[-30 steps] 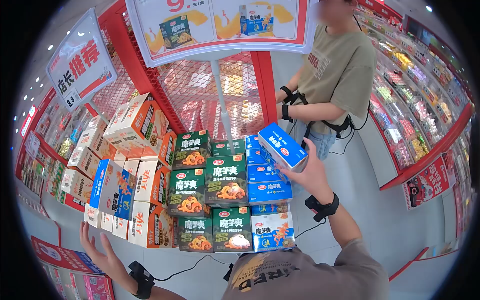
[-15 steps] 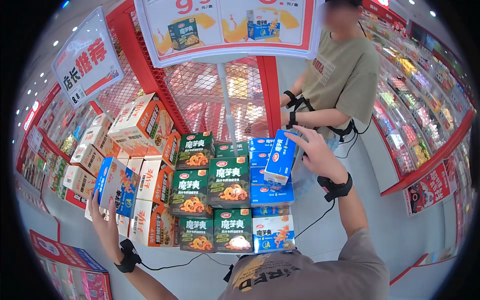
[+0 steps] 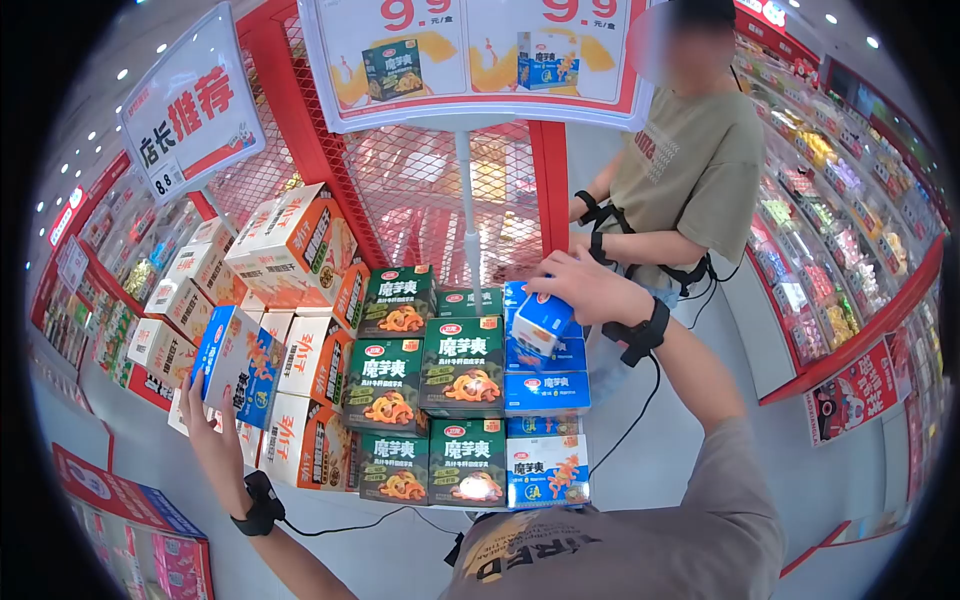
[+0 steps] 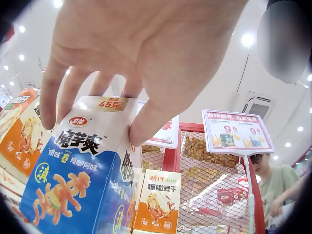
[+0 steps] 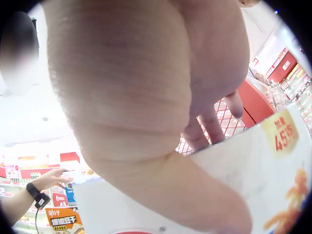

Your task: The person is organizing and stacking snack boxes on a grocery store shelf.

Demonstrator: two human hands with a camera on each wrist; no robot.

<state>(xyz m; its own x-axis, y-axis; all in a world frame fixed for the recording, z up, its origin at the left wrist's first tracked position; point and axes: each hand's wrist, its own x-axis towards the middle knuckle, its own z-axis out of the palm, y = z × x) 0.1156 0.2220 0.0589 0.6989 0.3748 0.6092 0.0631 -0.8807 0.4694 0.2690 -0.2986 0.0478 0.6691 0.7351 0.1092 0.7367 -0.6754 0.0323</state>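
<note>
At the left of the head view, my left hand (image 3: pixel 214 440) grips a blue-and-white snack box (image 3: pixel 240 362) standing upon white-and-orange boxes. In the left wrist view its thumb and fingers straddle the top of that box (image 4: pixel 73 180). My right hand (image 3: pixel 585 288) holds another blue-and-white snack box (image 3: pixel 543 322) from above, tilted over the stack of blue boxes (image 3: pixel 545 392). Close up in the right wrist view, the thumb (image 5: pixel 209 195) lies across this box's white face (image 5: pixel 234 161), with fingers behind it.
Green snack boxes (image 3: pixel 462 365) are stacked in the middle, beside white-and-orange boxes (image 3: pixel 310 430). A price sign (image 3: pixel 480 60) on a pole rises behind them, before a red mesh frame (image 3: pixel 400 190). Another person (image 3: pixel 690 170) stands beyond, at the right. A cable (image 3: pixel 630 430) trails from my right wrist.
My left hand has risen to the left box and taken hold of its top. The right hand has turned its box and moved it left, over the blue stack. The head view has shifted slightly.
</note>
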